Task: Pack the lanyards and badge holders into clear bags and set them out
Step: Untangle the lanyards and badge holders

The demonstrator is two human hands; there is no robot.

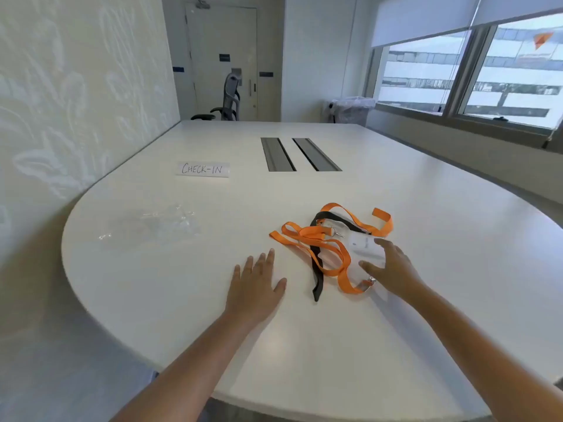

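Your white oval counter [304, 345] carries the whole job, and the handwritten "CHECK-IN" paper sign [203, 169] serves as the reference mark. The tangled heap of orange woven lanyards [332, 239], with one black lanyard strap [316, 269] through it, lies nearer you than the sign and off to its right. A clear plastic badge holder with a white card [365, 249] sits at the right edge of that heap. The crumpled clear plastic bags [164, 222] lie nearer you than the sign and slightly left of it, well apart from the heap.

Your right hand [388, 269] hangs over the badge holder, grip released, fingers spread and relaxed; contact with the holder cannot be confirmed. Your left hand [259, 284] lies flat on the counter just left of the heap, grip released, holding nothing.

Assessment: the right hand is the nearer one to the holder, which lies directly ahead of its fingertips. The black strap's long axis runs roughly toward and away from you. Nothing is bagged yet.
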